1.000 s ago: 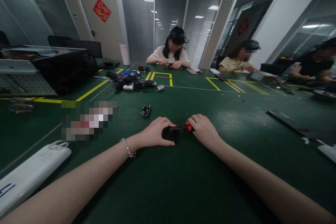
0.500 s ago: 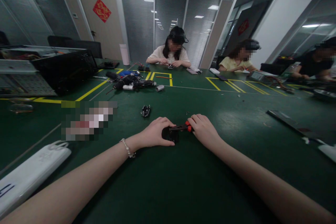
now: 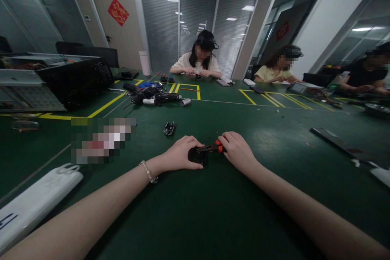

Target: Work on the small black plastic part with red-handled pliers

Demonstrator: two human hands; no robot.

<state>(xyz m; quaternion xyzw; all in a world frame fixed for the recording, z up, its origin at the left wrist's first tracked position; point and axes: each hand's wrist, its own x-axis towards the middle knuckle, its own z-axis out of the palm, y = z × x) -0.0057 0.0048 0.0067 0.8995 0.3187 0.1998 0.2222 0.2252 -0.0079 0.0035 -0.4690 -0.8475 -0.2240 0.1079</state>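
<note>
My left hand (image 3: 179, 154) grips a small black plastic part (image 3: 195, 156) on the green table, thumb on the near side and fingers on the far side. Red-handled needle-nose pliers (image 3: 210, 148) are in my right hand (image 3: 236, 146), their handles inside my closed fingers. The jaws of the pliers reach left onto the top of the black part; what they pinch is too small to make out. Just beyond the pliers lie tiny screw-like bits (image 3: 218, 131). Another small black piece with a ragged opening (image 3: 169, 128) rests beyond my left hand.
An opened computer case (image 3: 73, 83) stands at the far left. Tools and cables (image 3: 152, 94) lie in a heap beyond my hands. A white power bank-like block (image 3: 39, 203) is by my left forearm. Several people sit across the table (image 3: 274, 138); a dark flat strip (image 3: 332, 142) lies right.
Both hands stay almost where they were, with the pliers still on the black part. Only very slight shifts of the pliers and right hand show.
</note>
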